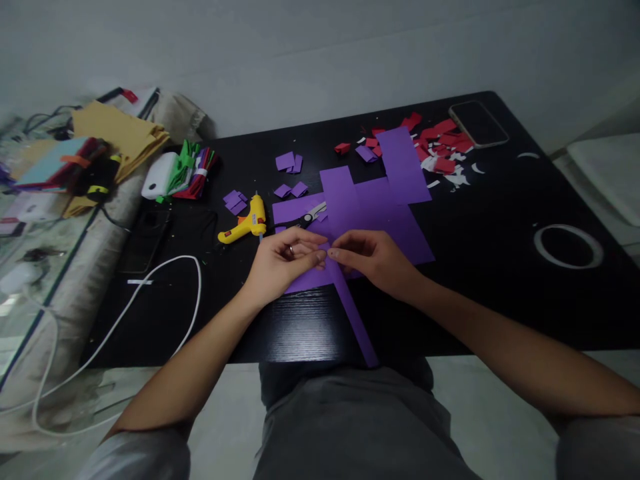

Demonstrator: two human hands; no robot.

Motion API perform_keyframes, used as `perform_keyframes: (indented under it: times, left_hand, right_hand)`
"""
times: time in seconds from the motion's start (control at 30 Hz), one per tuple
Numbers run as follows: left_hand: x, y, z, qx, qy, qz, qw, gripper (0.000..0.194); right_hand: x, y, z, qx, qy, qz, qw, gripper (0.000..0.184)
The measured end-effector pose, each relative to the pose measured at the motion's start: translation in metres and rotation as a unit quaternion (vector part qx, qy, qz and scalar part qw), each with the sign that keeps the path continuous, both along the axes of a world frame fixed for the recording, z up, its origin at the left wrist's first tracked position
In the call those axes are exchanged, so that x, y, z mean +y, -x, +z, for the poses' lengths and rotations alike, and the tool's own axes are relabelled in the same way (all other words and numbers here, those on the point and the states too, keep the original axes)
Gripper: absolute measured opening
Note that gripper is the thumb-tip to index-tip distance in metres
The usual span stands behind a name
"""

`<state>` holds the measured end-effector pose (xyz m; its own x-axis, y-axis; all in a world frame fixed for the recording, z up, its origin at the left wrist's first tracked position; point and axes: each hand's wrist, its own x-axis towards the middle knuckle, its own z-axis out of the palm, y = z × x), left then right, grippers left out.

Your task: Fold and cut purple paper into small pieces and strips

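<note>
My left hand (289,259) and my right hand (373,259) meet over the middle of the table's front part. Between both thumbs and fingers is the upper end of a long purple paper strip (353,313), which slants down past the table's front edge. Beneath the hands lie larger purple paper sheets (410,233), overlapping one another. Scissors (311,217) with dark handles rest on the paper just beyond my left hand. A yellow glue gun (245,223) lies to the left of them. Small folded purple paper pieces (286,161) sit in groups farther back.
Red and white paper scraps (445,147) are scattered at the back right, beside a phone (479,123). A white ring (569,247) lies at the right. A white cable (197,287) loops across the left side. Colored paper bundles (187,170) stand at the back left.
</note>
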<state>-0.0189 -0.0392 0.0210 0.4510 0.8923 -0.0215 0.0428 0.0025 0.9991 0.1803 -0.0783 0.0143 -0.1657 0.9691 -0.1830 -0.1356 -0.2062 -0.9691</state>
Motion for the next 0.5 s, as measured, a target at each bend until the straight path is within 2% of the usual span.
perform_keyframes:
  times: [0.33, 0.5]
  left_hand:
    - [-0.001, 0.0012, -0.0018, -0.013, -0.015, -0.005, 1.0, 0.027]
    - [-0.0028, 0.0028, -0.004, 0.023, -0.097, 0.008, 0.995, 0.028]
  right_hand:
    - [0.0001, -0.0002, 0.0018, 0.006, 0.008, 0.005, 1.0, 0.03]
    - [-0.0003, -0.0017, 0.002, -0.005, -0.002, 0.006, 1.0, 0.028]
